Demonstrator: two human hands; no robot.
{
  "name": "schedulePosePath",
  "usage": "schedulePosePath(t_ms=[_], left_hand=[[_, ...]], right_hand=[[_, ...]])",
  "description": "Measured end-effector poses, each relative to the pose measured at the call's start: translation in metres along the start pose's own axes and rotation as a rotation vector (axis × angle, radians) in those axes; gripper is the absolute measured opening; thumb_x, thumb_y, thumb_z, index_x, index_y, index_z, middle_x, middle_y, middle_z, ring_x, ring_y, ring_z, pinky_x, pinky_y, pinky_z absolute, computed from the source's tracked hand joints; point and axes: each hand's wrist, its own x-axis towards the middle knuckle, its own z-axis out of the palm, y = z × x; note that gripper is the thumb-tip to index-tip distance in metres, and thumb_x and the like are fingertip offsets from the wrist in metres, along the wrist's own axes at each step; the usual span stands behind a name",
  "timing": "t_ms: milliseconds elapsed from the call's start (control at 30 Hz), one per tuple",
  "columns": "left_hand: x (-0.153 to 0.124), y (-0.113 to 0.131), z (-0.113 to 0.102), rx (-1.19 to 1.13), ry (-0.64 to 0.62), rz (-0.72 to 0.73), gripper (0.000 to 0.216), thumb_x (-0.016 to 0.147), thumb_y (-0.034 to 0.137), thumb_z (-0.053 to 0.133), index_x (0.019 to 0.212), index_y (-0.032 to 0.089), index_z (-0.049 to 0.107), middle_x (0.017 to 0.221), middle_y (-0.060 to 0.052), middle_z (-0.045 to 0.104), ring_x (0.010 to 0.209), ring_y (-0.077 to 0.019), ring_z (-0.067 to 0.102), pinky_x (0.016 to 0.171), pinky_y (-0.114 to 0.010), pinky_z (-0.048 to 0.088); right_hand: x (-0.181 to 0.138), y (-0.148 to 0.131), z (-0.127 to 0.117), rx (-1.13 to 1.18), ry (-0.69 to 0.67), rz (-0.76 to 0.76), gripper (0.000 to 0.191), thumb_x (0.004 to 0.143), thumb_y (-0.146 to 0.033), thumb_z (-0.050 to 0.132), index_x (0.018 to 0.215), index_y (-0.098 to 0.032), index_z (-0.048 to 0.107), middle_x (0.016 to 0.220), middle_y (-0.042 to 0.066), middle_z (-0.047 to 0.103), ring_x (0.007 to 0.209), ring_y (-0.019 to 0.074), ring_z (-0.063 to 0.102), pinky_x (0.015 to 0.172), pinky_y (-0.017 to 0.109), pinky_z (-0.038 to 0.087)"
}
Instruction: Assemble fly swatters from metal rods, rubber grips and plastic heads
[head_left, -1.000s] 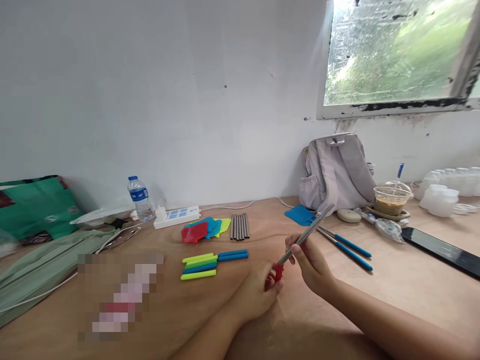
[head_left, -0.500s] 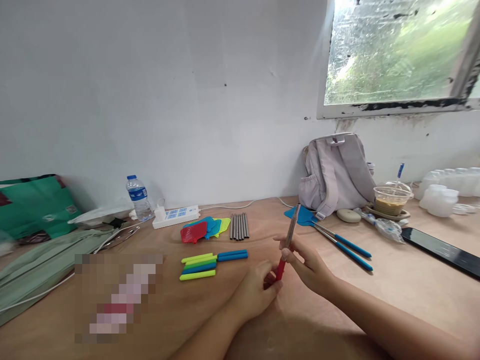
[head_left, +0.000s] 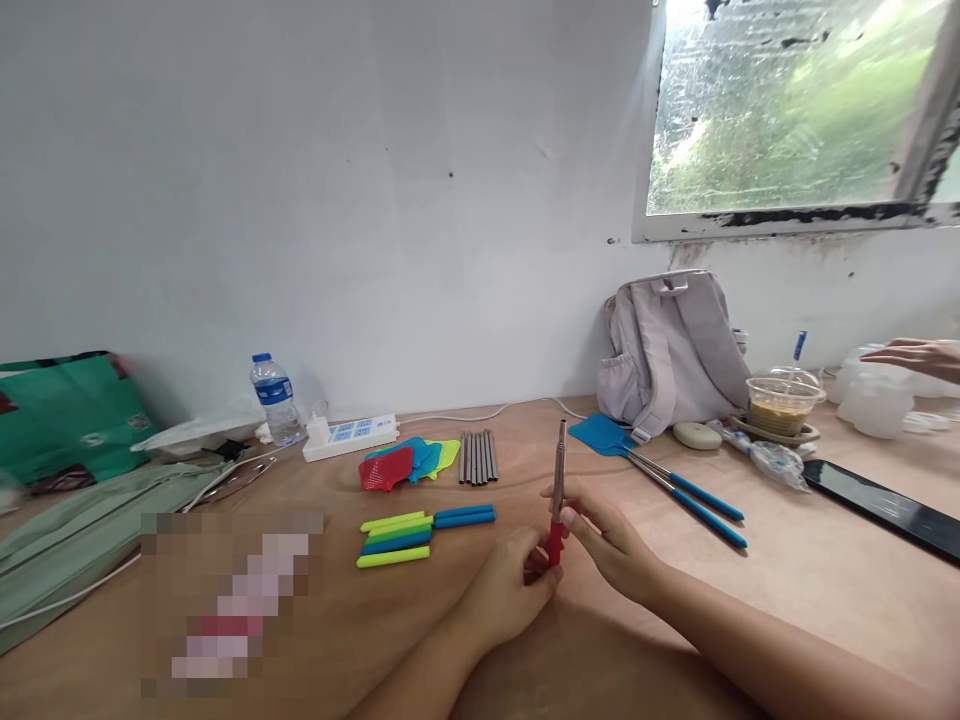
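My left hand (head_left: 517, 580) is closed around a red plastic handle (head_left: 555, 545) and holds it nearly upright. A telescopic metal tube (head_left: 559, 470) rises out of the handle's top. Thumb and fingers of my right hand (head_left: 600, 530) close about the tube's lower end, just above the handle. To the left lie several loose handles in yellow (head_left: 394, 557), green and blue (head_left: 465, 515). Behind them are a row of metal tubes (head_left: 478, 458) and mesh fly swatter heads in red (head_left: 386, 467), blue and yellow. Blue fly swatters (head_left: 686, 495) with handles attached lie to the right.
A water bottle (head_left: 274, 400) and a power strip (head_left: 351, 437) stand near the wall. A backpack (head_left: 667, 350), a drink cup (head_left: 781, 405) and a phone (head_left: 885, 510) are at right. Another person's hand (head_left: 919, 357) is over white bottles (head_left: 877, 405). Pixelation hides a patch at left.
The tube and red handle have swung from leaning right to nearly upright. My right hand has shifted slightly left and down. Another person's hand has appeared at the far right.
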Motion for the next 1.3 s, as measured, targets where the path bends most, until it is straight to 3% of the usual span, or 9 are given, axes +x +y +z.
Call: schedulePosePath(t_ms=[133, 267, 433, 533, 700, 933, 1000, 1100, 1300], left_hand=[[-0.003, 0.004, -0.001, 0.035, 0.002, 0.033, 0.017, 0.073, 0.014, 0.049, 0.090, 0.017, 0.055, 0.089, -0.004, 0.058, 0.079, -0.0142, 0.056, 0.069, -0.025, 0.047], [-0.001, 0.003, -0.019, 0.195, 0.128, 0.133, 0.026, 0.072, 0.015, 0.053, 0.097, 0.020, 0.057, 0.095, -0.004, 0.061, 0.087, -0.0157, 0.055, 0.079, -0.027, 0.044], [0.005, -0.027, -0.078, 0.556, 0.577, 0.115, 0.015, 0.076, 0.020, 0.045, 0.080, 0.019, 0.060, 0.083, -0.004, 0.062, 0.080, -0.0177, 0.056, 0.077, -0.031, 0.043], [-0.001, -0.047, -0.117, 0.766, 0.780, -0.045, 0.018, 0.073, 0.019, 0.044, 0.076, 0.018, 0.062, 0.082, -0.005, 0.061, 0.080, -0.0202, 0.056, 0.076, -0.033, 0.043], [-0.016, -0.068, -0.152, 1.017, 0.717, -0.337, 0.025, 0.071, 0.020, 0.045, 0.074, 0.023, 0.069, 0.095, -0.005, 0.061, 0.088, -0.0256, 0.057, 0.077, -0.039, 0.043], [-0.014, -0.090, -0.160, 0.956, 0.524, -0.422, 0.027, 0.067, 0.018, 0.047, 0.071, 0.025, 0.073, 0.122, -0.005, 0.054, 0.106, -0.0279, 0.052, 0.088, -0.039, 0.041], [-0.014, -0.092, -0.161, 0.965, 0.519, -0.440, 0.028, 0.067, 0.020, 0.047, 0.076, 0.026, 0.073, 0.123, -0.004, 0.054, 0.107, -0.0286, 0.052, 0.089, -0.040, 0.041], [-0.014, -0.091, -0.161, 1.014, 0.510, -0.445, 0.029, 0.069, 0.024, 0.047, 0.082, 0.026, 0.073, 0.123, -0.004, 0.054, 0.107, -0.0293, 0.052, 0.090, -0.041, 0.040], [-0.012, -0.091, -0.159, 1.023, 0.524, -0.463, 0.034, 0.071, 0.024, 0.044, 0.091, 0.017, 0.071, 0.117, -0.009, 0.058, 0.102, -0.0286, 0.055, 0.088, -0.039, 0.042]], right_hand=[[0.001, 0.005, 0.004, -0.003, -0.006, 0.005, 0.026, 0.089, -0.040, 0.036, 0.092, -0.021, 0.054, 0.076, 0.002, 0.055, 0.073, 0.0152, 0.053, 0.067, 0.029, 0.044], [0.003, 0.009, 0.006, -0.026, -0.038, -0.003, 0.030, 0.089, -0.042, 0.035, 0.081, -0.019, 0.052, 0.076, 0.003, 0.054, 0.072, 0.0152, 0.052, 0.067, 0.029, 0.044], [0.003, 0.007, 0.002, -0.058, -0.090, -0.065, 0.028, 0.089, -0.042, 0.035, 0.081, -0.019, 0.051, 0.074, 0.002, 0.051, 0.070, 0.0144, 0.049, 0.066, 0.028, 0.042], [0.002, 0.005, 0.000, -0.026, -0.123, -0.100, 0.026, 0.089, -0.041, 0.036, 0.080, -0.020, 0.049, 0.074, 0.002, 0.050, 0.069, 0.0140, 0.047, 0.066, 0.027, 0.042], [0.001, 0.006, 0.000, -0.032, -0.129, -0.089, 0.025, 0.090, -0.039, 0.034, 0.080, -0.019, 0.046, 0.073, 0.002, 0.049, 0.068, 0.0136, 0.046, 0.065, 0.028, 0.042], [-0.003, 0.011, 0.004, -0.046, -0.142, -0.091, 0.018, 0.090, -0.034, 0.036, 0.082, -0.020, 0.045, 0.077, 0.003, 0.052, 0.066, 0.0128, 0.049, 0.062, 0.028, 0.044], [-0.005, 0.012, 0.006, -0.024, -0.127, -0.115, 0.013, 0.089, -0.031, 0.038, 0.093, -0.020, 0.044, 0.079, 0.003, 0.053, 0.065, 0.0120, 0.050, 0.060, 0.027, 0.045], [-0.006, 0.014, 0.009, 0.032, -0.036, -0.208, 0.025, 0.087, -0.029, 0.043, 0.109, -0.022, 0.034, 0.080, 0.002, 0.053, 0.064, 0.0117, 0.051, 0.058, 0.026, 0.046], [-0.009, 0.000, 0.006, -0.016, -0.138, -0.160, 0.015, 0.090, -0.031, 0.037, 0.098, -0.021, 0.044, 0.080, 0.002, 0.054, 0.063, 0.0111, 0.050, 0.057, 0.025, 0.043]])
